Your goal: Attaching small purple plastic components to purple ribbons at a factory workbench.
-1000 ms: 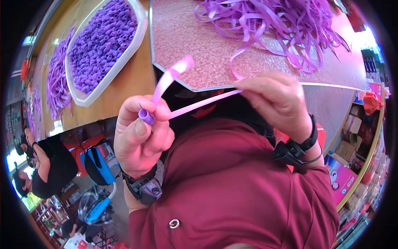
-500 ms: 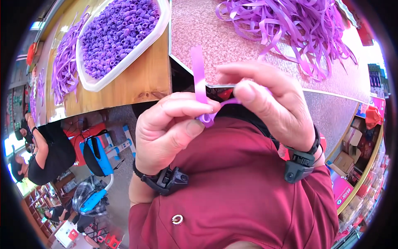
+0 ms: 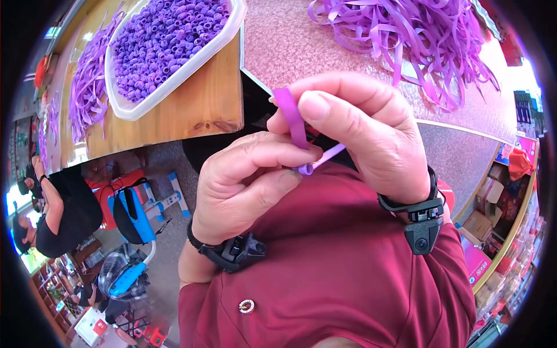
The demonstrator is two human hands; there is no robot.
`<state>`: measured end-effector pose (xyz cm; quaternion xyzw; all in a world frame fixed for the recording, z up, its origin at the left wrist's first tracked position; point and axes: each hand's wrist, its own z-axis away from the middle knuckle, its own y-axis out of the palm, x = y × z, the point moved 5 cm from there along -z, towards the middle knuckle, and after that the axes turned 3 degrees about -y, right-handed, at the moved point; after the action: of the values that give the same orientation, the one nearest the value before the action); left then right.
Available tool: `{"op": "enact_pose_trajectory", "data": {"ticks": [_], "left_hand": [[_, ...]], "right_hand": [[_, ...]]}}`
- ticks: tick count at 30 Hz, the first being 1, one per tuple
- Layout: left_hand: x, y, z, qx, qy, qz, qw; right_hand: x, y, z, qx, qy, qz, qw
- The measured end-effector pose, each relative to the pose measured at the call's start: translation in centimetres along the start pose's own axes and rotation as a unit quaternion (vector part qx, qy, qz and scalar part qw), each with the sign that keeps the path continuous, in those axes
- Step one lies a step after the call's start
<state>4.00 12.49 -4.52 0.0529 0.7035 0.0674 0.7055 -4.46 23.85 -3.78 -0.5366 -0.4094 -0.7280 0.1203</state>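
Bringing right hand (image 3: 368, 133), spread before, half-closed to purple ribbon (image 3: 295, 120), handling it from both sides.
Pinching ribbon and bead (image 3: 305, 169) in left hand (image 3: 238, 182) near a corner of wooden desk (image 3: 209, 107); cannot tell whether clamped right-handed.

Compared with a second ago, I see my right hand (image 3: 371, 133) has let go of the taut length of ribbon it was drawing out to the right; after opening wide, it has come in toward the middle of the frame, its fingers and thumb now at the upper end of the ribbon (image 3: 297, 124), though I can't tell whether they pinch it. That end, which curled and later stood straight, now leans to the upper left. My left hand (image 3: 238, 185) has shifted toward centre and turned, so the bead (image 3: 305, 169), whose open mouth I saw clearly, is mostly hidden behind its fingertips. My view has swung too: the tray (image 3: 134, 112) sits farther up and right.
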Motion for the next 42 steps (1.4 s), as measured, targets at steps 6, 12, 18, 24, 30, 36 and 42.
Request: {"op": "enact_pose_trajectory", "data": {"ticks": [6,12,18,24,30,36,42], "left_hand": [[0.1,0.0,0.0,0.0,-0.002,-0.009,1.0],[-0.3,-0.3,0.0,-0.011,0.012,-0.041,0.999],[-2.0,-1.2,-0.4,-0.042,0.051,-0.124,0.99],[-2.9,-0.6,-0.6,-0.024,0.03,-0.175,0.984],[-2.7,-0.6,-0.9,-0.019,0.011,-0.195,0.981],[-2.5,-0.4,-0.7,-0.036,-0.079,-0.14,0.986],[-2.7,0.0,-1.5,0.003,0.002,-0.217,0.976]], "right_hand": [[-0.1,-0.1,0.2,0.001,-0.013,-0.006,1.0],[0.2,0.1,0.1,0.002,-0.075,0.004,0.997],[0.7,-0.2,0.9,0.016,-0.035,0.055,0.998],[1.2,-0.7,1.4,0.014,-0.098,0.252,0.963],[1.9,-0.7,1.6,0.044,-0.17,0.34,0.924],[1.9,-1.1,1.7,0.041,-0.176,0.333,0.926],[2.0,-1.2,1.7,0.043,-0.205,0.344,0.916]]}}
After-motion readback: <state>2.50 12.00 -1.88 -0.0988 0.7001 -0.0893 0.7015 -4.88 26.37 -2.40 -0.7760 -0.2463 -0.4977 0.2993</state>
